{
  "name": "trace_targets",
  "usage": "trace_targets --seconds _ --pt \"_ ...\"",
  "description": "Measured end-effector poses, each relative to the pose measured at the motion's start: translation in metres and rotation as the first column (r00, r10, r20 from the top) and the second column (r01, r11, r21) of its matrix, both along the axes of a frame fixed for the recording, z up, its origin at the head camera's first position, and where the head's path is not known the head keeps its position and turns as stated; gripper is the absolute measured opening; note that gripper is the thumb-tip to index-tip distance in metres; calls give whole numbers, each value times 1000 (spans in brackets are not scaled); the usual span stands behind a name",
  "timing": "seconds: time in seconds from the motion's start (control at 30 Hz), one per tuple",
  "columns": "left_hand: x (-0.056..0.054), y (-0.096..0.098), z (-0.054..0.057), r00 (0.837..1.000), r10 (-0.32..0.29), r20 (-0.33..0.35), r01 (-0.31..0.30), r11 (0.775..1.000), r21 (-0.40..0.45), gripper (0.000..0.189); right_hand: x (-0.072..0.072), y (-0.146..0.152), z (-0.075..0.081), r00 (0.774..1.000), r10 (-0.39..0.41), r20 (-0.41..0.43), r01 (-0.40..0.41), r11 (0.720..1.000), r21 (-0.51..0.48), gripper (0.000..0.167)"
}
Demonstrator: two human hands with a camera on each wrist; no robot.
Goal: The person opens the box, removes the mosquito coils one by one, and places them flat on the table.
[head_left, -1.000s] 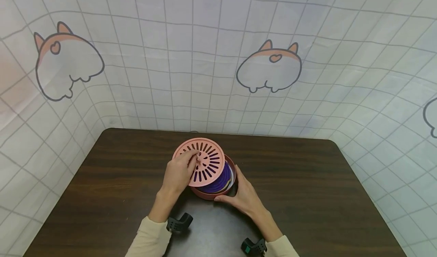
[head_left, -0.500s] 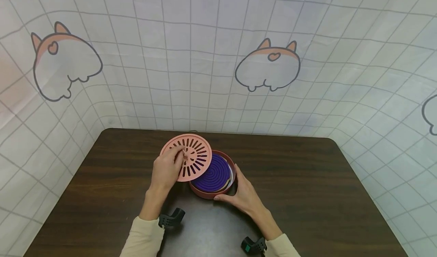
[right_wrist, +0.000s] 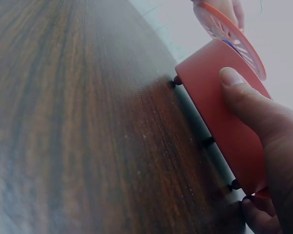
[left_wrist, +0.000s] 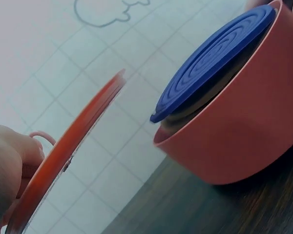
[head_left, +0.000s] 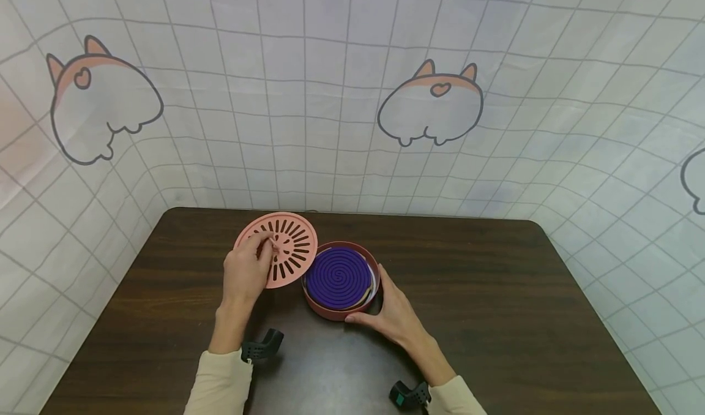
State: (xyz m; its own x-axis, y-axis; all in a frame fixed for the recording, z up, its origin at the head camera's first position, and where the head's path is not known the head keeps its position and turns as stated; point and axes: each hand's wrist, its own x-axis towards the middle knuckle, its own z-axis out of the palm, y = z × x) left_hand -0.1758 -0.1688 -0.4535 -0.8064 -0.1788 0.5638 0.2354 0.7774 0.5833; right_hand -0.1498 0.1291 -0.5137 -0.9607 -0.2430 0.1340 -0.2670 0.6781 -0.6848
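Observation:
My left hand (head_left: 245,272) pinches the small loop on top of a pink, round, slotted lid (head_left: 300,253). The lid is raised and tilted, left of its matching round container (head_left: 329,315); in the left wrist view a gap separates the lid (left_wrist: 83,124) from the container (left_wrist: 244,131). A purple-blue mosquito coil (head_left: 338,278), wound in a spiral, lies at the container's top, slightly tilted, with something tan and white beneath its right edge. My right hand (head_left: 393,314) grips the container's right side, thumb at the front; its far fingers are partly hidden.
The container stands on a dark wood-look table (head_left: 496,305) on small dark feet (right_wrist: 236,184). Behind rises a white grid-patterned cloth (head_left: 308,97) with corgi drawings. Each wrist wears a black camera mount (head_left: 263,345).
My left hand has carried the lid leftward off the container, uncovering the purple-blue coil. The right hand and the container have stayed nearly in place.

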Motion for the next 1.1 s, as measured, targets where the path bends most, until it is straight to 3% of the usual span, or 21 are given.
trace_targets --seconds 0.67,1.1 --pt "-1 -37 -23 988 104 113 -110 992 55 21 0 1 -1 1000 2 23 -2 1000 -9 131" --pt "-1 -48 -33 951 147 272 -165 985 46 24 0 1 -3 1000 9 1 -9 1000 -8 130"
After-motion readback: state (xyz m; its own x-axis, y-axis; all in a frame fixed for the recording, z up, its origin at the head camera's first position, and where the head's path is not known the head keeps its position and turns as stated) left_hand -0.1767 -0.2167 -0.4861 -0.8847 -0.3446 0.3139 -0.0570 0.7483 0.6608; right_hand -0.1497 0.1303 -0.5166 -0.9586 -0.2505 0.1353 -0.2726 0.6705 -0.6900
